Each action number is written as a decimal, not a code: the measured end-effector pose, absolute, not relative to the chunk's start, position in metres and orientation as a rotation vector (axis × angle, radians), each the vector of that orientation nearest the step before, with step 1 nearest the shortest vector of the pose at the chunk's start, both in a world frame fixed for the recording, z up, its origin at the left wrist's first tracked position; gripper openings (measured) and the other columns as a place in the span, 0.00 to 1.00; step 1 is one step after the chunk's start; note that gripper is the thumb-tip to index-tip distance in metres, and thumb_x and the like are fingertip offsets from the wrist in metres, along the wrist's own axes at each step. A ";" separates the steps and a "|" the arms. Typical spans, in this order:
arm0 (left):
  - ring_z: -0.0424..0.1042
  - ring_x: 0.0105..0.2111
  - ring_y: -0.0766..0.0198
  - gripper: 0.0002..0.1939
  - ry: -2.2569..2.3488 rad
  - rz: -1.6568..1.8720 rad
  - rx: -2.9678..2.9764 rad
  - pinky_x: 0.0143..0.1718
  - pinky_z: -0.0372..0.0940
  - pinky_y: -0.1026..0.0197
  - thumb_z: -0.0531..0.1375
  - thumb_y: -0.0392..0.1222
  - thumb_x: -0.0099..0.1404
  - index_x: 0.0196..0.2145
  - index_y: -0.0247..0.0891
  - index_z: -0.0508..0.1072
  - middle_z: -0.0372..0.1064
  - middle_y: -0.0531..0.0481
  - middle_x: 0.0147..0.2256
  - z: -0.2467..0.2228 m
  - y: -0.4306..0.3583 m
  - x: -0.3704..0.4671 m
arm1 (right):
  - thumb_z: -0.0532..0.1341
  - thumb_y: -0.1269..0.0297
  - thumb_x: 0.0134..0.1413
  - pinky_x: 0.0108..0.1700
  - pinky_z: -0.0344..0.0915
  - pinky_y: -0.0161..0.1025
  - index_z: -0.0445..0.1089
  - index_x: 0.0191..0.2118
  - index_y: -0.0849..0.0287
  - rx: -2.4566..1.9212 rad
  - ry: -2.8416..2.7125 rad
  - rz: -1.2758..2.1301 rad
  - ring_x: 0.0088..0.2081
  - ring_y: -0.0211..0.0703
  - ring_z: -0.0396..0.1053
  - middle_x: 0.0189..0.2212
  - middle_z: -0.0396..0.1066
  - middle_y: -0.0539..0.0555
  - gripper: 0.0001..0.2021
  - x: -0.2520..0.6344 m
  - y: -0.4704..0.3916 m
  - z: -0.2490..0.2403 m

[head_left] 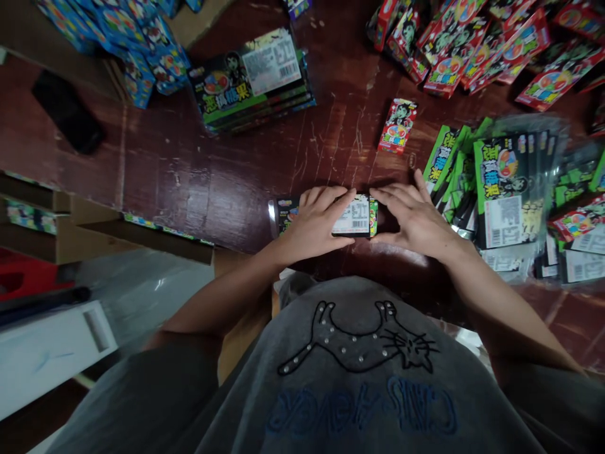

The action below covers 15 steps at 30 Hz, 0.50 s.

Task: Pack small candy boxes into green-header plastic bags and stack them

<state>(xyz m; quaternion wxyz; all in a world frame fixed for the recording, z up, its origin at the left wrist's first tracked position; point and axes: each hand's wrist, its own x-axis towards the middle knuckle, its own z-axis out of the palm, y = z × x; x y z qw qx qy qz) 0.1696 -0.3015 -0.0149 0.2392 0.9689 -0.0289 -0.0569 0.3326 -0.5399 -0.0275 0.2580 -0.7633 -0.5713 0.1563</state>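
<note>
A flat black candy package with a white barcode label lies on the dark red table near its front edge. A clear plastic end sticks out on its left, and a green, patterned end shows on its right. Over the package's left half lies my left hand, its fingers on the far edge and thumb on the near edge. My right hand is curved around the right end, fingertips at the far corner and thumb at the near corner. A small red candy box lies beyond my right hand.
Stacked black and green packages lie at the back. Red candy boxes are heaped at the back right. More black and green packages spread at the right. Blue packets and a black object are at the left.
</note>
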 end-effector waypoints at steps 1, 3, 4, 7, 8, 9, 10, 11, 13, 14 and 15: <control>0.62 0.63 0.39 0.49 -0.062 -0.148 2.651 0.64 0.58 0.40 0.71 0.57 0.66 0.76 0.40 0.57 0.64 0.36 0.67 -0.014 -0.303 0.169 | 0.65 0.31 0.61 0.78 0.36 0.78 0.60 0.75 0.58 -2.094 -1.514 0.391 0.72 0.68 0.62 0.70 0.67 0.67 0.47 0.329 -0.541 -0.026; 0.62 0.63 0.39 0.50 -0.031 -0.139 2.652 0.64 0.57 0.40 0.71 0.57 0.66 0.77 0.41 0.56 0.64 0.36 0.66 -0.014 -0.304 0.169 | 0.64 0.29 0.60 0.77 0.38 0.80 0.67 0.69 0.57 -2.139 -1.458 0.347 0.75 0.71 0.55 0.75 0.60 0.67 0.43 0.321 -0.546 -0.023; 0.62 0.63 0.38 0.50 -0.025 -0.137 2.654 0.64 0.57 0.40 0.71 0.57 0.66 0.77 0.42 0.55 0.64 0.36 0.66 -0.014 -0.304 0.169 | 0.64 0.29 0.59 0.76 0.39 0.81 0.71 0.65 0.56 -2.152 -1.442 0.337 0.77 0.72 0.53 0.76 0.58 0.66 0.41 0.318 -0.547 -0.022; 0.61 0.63 0.38 0.51 -0.031 -0.133 2.658 0.63 0.57 0.40 0.71 0.55 0.65 0.78 0.42 0.54 0.64 0.36 0.66 -0.016 -0.302 0.169 | 0.63 0.31 0.62 0.75 0.40 0.83 0.75 0.59 0.55 -2.163 -1.421 0.360 0.78 0.71 0.51 0.77 0.56 0.64 0.34 0.307 -0.547 -0.022; 0.61 0.63 0.38 0.52 -0.039 -0.130 2.657 0.63 0.57 0.40 0.71 0.55 0.65 0.78 0.42 0.54 0.64 0.35 0.67 -0.017 -0.302 0.170 | 0.63 0.32 0.63 0.75 0.40 0.83 0.75 0.60 0.55 -2.163 -1.414 0.372 0.78 0.70 0.51 0.77 0.56 0.63 0.33 0.304 -0.545 -0.024; 0.62 0.63 0.37 0.52 -0.044 -0.128 2.657 0.63 0.58 0.40 0.72 0.55 0.65 0.78 0.42 0.54 0.64 0.35 0.67 -0.018 -0.302 0.170 | 0.63 0.33 0.64 0.75 0.40 0.83 0.75 0.60 0.55 -2.164 -1.410 0.384 0.78 0.69 0.50 0.78 0.55 0.63 0.33 0.301 -0.542 -0.026; 0.62 0.63 0.37 0.52 -0.046 -0.130 2.660 0.62 0.58 0.40 0.71 0.55 0.65 0.78 0.42 0.54 0.64 0.35 0.67 -0.019 -0.303 0.170 | 0.63 0.34 0.64 0.75 0.40 0.83 0.75 0.61 0.54 -2.164 -1.413 0.394 0.78 0.69 0.50 0.78 0.55 0.62 0.33 0.300 -0.539 -0.028; 0.62 0.63 0.37 0.51 -0.047 -0.135 2.664 0.62 0.59 0.39 0.71 0.56 0.65 0.77 0.41 0.55 0.64 0.35 0.66 -0.018 -0.304 0.170 | 0.63 0.34 0.64 0.75 0.41 0.82 0.74 0.62 0.54 -2.161 -1.421 0.398 0.78 0.68 0.50 0.78 0.55 0.62 0.32 0.299 -0.537 -0.028; 0.62 0.62 0.38 0.50 -0.046 -0.152 2.680 0.62 0.59 0.40 0.71 0.57 0.65 0.76 0.38 0.57 0.64 0.34 0.66 -0.014 -0.305 0.170 | 0.63 0.35 0.65 0.75 0.42 0.83 0.72 0.64 0.54 -2.151 -1.433 0.354 0.78 0.69 0.51 0.78 0.55 0.63 0.33 0.303 -0.536 -0.025; 0.63 0.62 0.38 0.49 -0.039 -0.160 2.693 0.62 0.59 0.40 0.71 0.57 0.65 0.76 0.37 0.58 0.65 0.33 0.65 -0.010 -0.304 0.171 | 0.63 0.36 0.66 0.75 0.43 0.83 0.70 0.67 0.53 -2.150 -1.425 0.300 0.78 0.70 0.52 0.77 0.55 0.65 0.34 0.308 -0.539 -0.019; 0.63 0.62 0.38 0.49 -0.027 -0.159 2.708 0.62 0.59 0.40 0.71 0.57 0.65 0.75 0.36 0.59 0.65 0.33 0.65 -0.004 -0.302 0.173 | 0.64 0.37 0.65 0.74 0.45 0.82 0.68 0.69 0.53 -2.151 -1.409 0.231 0.77 0.71 0.54 0.77 0.57 0.67 0.35 0.315 -0.547 -0.012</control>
